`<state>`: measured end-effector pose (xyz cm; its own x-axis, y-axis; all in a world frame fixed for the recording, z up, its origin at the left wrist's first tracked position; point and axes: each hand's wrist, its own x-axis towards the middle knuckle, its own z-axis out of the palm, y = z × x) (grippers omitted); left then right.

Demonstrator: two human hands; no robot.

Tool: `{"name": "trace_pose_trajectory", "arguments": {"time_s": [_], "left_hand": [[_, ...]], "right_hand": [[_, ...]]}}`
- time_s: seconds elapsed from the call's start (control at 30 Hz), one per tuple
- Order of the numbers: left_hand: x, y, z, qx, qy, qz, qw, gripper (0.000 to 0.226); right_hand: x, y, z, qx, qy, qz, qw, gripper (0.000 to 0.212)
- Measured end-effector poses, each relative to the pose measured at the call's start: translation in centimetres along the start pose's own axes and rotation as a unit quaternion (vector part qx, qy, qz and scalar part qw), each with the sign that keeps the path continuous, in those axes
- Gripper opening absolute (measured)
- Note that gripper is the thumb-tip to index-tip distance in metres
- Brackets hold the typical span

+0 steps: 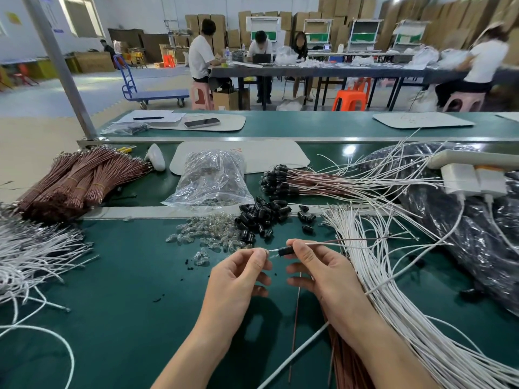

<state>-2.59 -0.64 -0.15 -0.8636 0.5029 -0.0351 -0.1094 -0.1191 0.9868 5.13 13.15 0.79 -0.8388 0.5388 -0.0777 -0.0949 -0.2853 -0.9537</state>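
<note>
Pinching, with the right hand (317,272), a small black cylindrical plastic socket (282,251) between thumb and forefinger, just above the dark green bench mat (126,304). Nipping, with the left hand (241,276), the thin bare metal leads (270,252) poking from that socket's left end. Keeping the socket's thin white and brown wire pair (323,243) trailing rightward over the thick fanned bundle of white wires (393,299). Working just short of a loose heap of black plastic sockets (261,217) lying beside a scatter of small clear glass bulbs (207,234).

Over the dark green flat rubber bench mat (126,304), a bare left hand (238,273) and a bare right hand (317,273) are seen. The forearms (196,346) are uncovered to the frame's edge, and the fingernails (259,258) are cut short.
</note>
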Motion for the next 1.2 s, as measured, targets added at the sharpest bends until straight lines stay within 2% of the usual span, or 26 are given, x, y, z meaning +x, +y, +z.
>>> {"name": "trace_pose_trajectory", "arguments": {"time_s": [0.2, 0.33, 0.43, 0.57, 0.7, 0.93, 1.2], "left_hand": [[-0.02, -0.01, 0.07, 0.003, -0.001, 0.004, 1.000, 0.018], [-0.05, 0.01, 0.14, 0.006, -0.008, 0.009, 1.000, 0.018], [-0.01, 0.01, 0.22, 0.012, -0.012, 0.013, 1.000, 0.019], [-0.03, -0.16, 0.23, 0.038, -0.013, 0.026, 0.999, 0.017], [-0.24, -0.30, 0.24, 0.084, -0.007, 0.056, 0.995, 0.016], [-0.67, -0.51, 0.31, 0.180, 0.017, 0.111, 0.977, 0.012], [-0.77, -0.80, 0.34, 0.212, 0.018, 0.138, 0.967, 0.014]], "right_hand": [[0.10, 0.03, 0.02, -0.007, -0.035, 0.008, 0.999, 0.038], [-0.07, 0.27, -0.01, -0.033, -0.078, -0.002, 0.996, 0.027], [-0.05, 0.35, -0.11, -0.034, -0.071, -0.006, 0.997, 0.022], [0.09, 0.50, -0.24, -0.023, -0.056, -0.002, 0.998, 0.027], [0.32, 0.84, -0.40, -0.035, -0.052, 0.000, 0.998, 0.016], [0.33, 0.81, -0.63, -0.049, -0.062, 0.005, 0.997, 0.013], [0.25, 0.81, -0.58, -0.064, -0.056, 0.000, 0.996, 0.013]]}}
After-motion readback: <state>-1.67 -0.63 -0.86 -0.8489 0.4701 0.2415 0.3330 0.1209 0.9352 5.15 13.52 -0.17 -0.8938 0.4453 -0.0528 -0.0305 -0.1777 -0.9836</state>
